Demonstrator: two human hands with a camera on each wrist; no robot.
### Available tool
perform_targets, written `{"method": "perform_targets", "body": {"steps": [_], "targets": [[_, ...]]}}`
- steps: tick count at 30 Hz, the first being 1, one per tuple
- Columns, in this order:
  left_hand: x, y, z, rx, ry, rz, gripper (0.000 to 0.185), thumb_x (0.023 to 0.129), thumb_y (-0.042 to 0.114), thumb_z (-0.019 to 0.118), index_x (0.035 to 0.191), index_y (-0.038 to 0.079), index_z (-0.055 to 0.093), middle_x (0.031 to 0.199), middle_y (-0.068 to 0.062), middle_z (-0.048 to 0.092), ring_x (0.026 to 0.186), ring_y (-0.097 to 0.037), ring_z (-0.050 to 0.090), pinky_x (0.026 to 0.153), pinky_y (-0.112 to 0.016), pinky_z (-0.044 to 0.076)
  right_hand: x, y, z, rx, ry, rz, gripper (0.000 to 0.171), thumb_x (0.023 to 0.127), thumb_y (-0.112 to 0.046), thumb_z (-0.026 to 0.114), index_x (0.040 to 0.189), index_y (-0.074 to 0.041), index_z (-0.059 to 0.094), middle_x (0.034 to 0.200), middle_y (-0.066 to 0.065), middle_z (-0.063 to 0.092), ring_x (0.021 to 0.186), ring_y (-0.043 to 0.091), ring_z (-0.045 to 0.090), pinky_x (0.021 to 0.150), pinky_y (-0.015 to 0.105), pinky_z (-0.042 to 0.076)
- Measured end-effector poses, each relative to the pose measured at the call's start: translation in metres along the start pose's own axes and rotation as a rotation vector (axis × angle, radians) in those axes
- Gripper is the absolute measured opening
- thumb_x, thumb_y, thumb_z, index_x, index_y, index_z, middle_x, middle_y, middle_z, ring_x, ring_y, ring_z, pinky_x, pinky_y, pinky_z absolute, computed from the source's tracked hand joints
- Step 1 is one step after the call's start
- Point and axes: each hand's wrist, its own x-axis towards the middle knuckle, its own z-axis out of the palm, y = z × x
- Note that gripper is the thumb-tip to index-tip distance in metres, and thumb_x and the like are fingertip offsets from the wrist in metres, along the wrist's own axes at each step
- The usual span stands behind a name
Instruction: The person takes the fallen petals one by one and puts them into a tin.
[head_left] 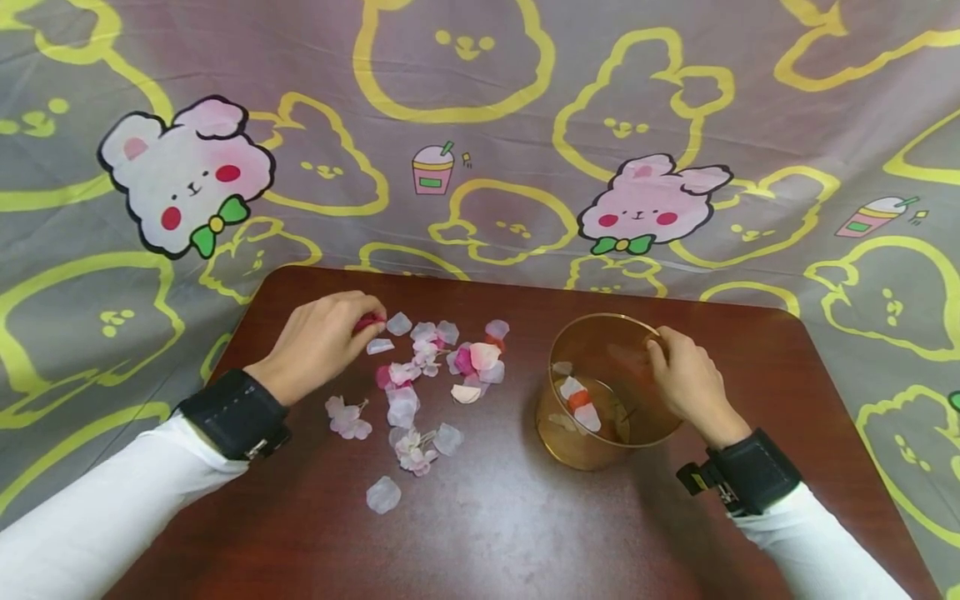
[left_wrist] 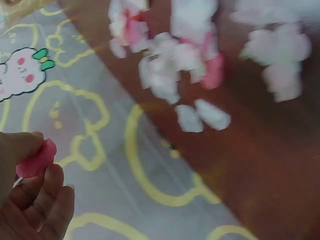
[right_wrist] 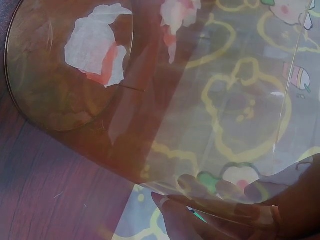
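- I see a dark reddish-brown table (head_left: pixel 525 517) with rounded corners, and behind and around it a grey cloth (head_left: pixel 480 125) printed with yellow animal outlines, pink rabbits and small drink cups.
- Pale pink and white fabric petals (head_left: pixel 423 375) lie scattered over the left half of the table; a few more sit at the bottom of the clear amber cup (head_left: pixel 607 392), which is tipped toward the petals, to their right.
- My left hand (head_left: pixel 318 342) is at the far left edge of the scatter, thumb and fingertips pinched on a deep pink petal (head_left: pixel 369 322).
- My right hand (head_left: pixel 690 379) grips the cup at its right rim, fingers curled over the edge.
- The left wrist view shows what the head view barely does: the pink petal (left_wrist: pixel 36 159) held between thumb and curled fingers (left_wrist: pixel 42 197), with the blurred scatter beyond on the table.
- The right wrist view looks through the cup wall (right_wrist: pixel 225 125): white petals with a red-orange one on the base, and my fingertips (right_wrist: pixel 172 212) pressed on the rim.
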Motion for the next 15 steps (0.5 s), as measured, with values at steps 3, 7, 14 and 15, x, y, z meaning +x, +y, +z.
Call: {"method": "perform_targets", "body": {"steps": [3, 7, 14, 15], "targets": [[0.012, 0.01, -0.008, 0.002, 0.017, 0.02, 0.016, 0.089, 0.016, 0.077, 0.102, 0.006, 0.073, 0.09, -0.01, 0.072, 0.074, -0.023, 0.06, 0.065, -0.039, 0.054, 0.0, 0.0, 0.0, 0.001, -0.002, 0.002, 0.028, 0.109, -0.024, 0.041, 0.107, -0.002, 0.059, 0.07, 0.007, 0.052, 0.056, 0.02, 0.047, 0.05, 0.033, 0.031], [0.028, 0.025, -0.014, 0.007, 0.015, 0.052, 0.016, 0.09, 0.017, 0.076, 0.102, 0.007, 0.073, 0.089, -0.008, 0.071, 0.074, -0.023, 0.06, 0.066, -0.038, 0.054, 0.0, 0.0, -0.001, 0.001, -0.001, 0.008, 0.027, 0.109, -0.024, 0.041, 0.107, -0.004, 0.059, 0.071, 0.007, 0.053, 0.057, 0.021, 0.048, 0.05, 0.033, 0.031], [0.051, 0.056, -0.017, 0.004, -0.022, 0.149, 0.016, 0.092, 0.016, 0.074, 0.104, 0.007, 0.072, 0.094, -0.008, 0.072, 0.084, -0.024, 0.064, 0.078, -0.041, 0.058, 0.0, 0.0, -0.001, 0.008, 0.006, 0.006, 0.026, 0.108, -0.023, 0.042, 0.107, -0.004, 0.06, 0.076, 0.009, 0.06, 0.06, 0.021, 0.053, 0.052, 0.033, 0.034], [0.055, 0.06, -0.017, 0.006, -0.022, 0.169, 0.015, 0.092, 0.017, 0.074, 0.104, 0.007, 0.072, 0.093, -0.007, 0.072, 0.084, -0.024, 0.064, 0.078, -0.04, 0.058, 0.0, 0.0, -0.001, 0.009, 0.006, 0.006, 0.026, 0.108, -0.023, 0.042, 0.107, -0.004, 0.06, 0.076, 0.009, 0.06, 0.061, 0.021, 0.053, 0.052, 0.033, 0.034]]}}
